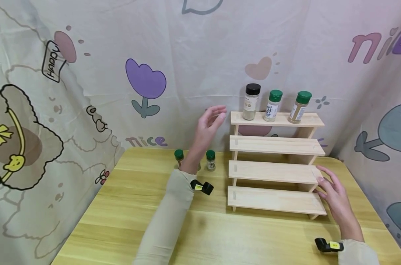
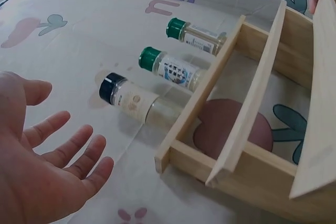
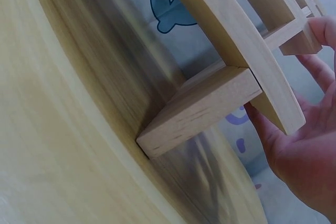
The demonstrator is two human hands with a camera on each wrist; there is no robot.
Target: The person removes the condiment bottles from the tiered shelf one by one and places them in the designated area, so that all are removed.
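Observation:
A four-step wooden shelf rack [image 1: 276, 169] stands on the table. On its top step are a black-capped seasoning jar [image 1: 250, 105] and two green-capped ones, a middle jar [image 1: 271, 108] and a right jar [image 1: 299, 109]. My left hand [image 1: 211, 123], nothing in it, is raised left of the top step, fingers spread and loosely bent; the left wrist view shows its palm beside the black-capped jar [image 2: 137, 103]. At the rack's right side, my right hand [image 1: 334, 193] grips the end of a lower step; in the right wrist view its fingers go around the board's edge.
Left of the rack, partly behind my left forearm, stand green-capped jars: one at the left [image 1: 179, 156] and one at the right [image 1: 211, 162]. A printed cloth [image 1: 193, 55] hangs behind the wooden table [image 1: 127, 206]. Both wrists wear small black cameras.

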